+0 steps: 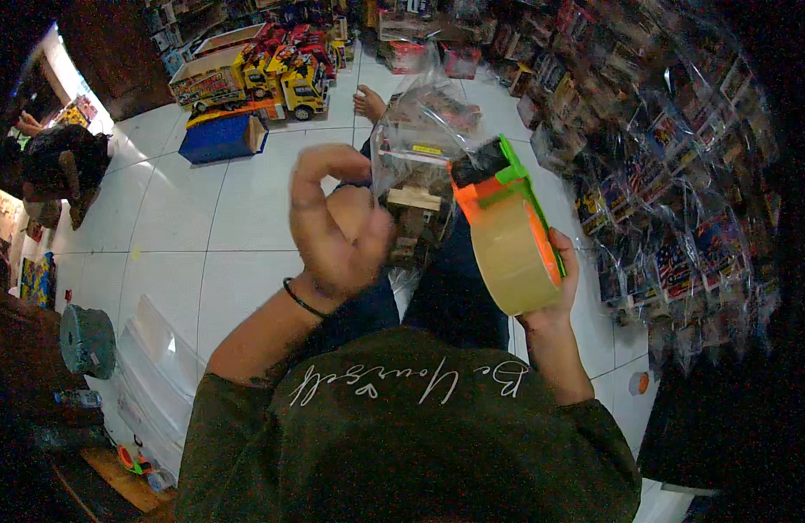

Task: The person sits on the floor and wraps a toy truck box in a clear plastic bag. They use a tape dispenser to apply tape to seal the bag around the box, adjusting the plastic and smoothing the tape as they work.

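Note:
My right hand (555, 292) grips a green and orange tape dispenser (481, 193) loaded with a wide roll of yellowish clear tape (513, 261). Over my legs lies a brown wooden toy (417, 200), possibly a vehicle, wrapped in a clear plastic bag (420, 118) that bulges up at its far end. The dispenser's black front part is close to the bag's right side. My left hand (337, 222), slightly blurred, is at the bag's left side with its fingers curled. What those fingers hold, if anything, is hidden.
Yellow and red toy trucks (276, 74) and a blue box (221, 139) stand far left on white tiles. Stacked plastic-wrapped packages (664, 209) line the right. At left are a grey-green roll (88, 342), clear plastic sheets (158, 370) and another tape dispenser (134, 458).

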Demonstrator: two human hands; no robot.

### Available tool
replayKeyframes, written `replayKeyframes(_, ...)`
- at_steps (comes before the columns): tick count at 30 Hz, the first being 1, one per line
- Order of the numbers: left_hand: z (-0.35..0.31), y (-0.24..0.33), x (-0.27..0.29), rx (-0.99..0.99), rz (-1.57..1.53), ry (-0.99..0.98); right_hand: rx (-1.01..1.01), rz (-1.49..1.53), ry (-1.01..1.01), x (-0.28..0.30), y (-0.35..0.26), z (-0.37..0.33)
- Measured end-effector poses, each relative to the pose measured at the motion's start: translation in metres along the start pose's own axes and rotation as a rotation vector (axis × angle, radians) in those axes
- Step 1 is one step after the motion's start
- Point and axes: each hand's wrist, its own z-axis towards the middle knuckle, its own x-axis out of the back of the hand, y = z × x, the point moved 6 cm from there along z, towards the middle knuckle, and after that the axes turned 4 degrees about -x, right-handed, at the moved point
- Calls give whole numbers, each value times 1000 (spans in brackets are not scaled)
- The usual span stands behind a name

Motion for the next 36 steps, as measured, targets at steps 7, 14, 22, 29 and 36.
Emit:
replayKeyframes(7,-57,37,-53,-346,243,-429,138,-65,-30,-18,10,0)
replayKeyframes(14,-38,38,-44,-313,291,-249,210,-147,228,-7,14,-3)
replayKeyframes(22,11,7,-30,-348,670,-497,180,-208,142,-3,15,-4)
replayKeyframes(29,27,-20,-27,153,251,-928,133,-273,-73,-4,1,-3)
replayKeyframes(36,38,-16,-3,169,251,-1149,135,-865,-145,-40,-42,1)
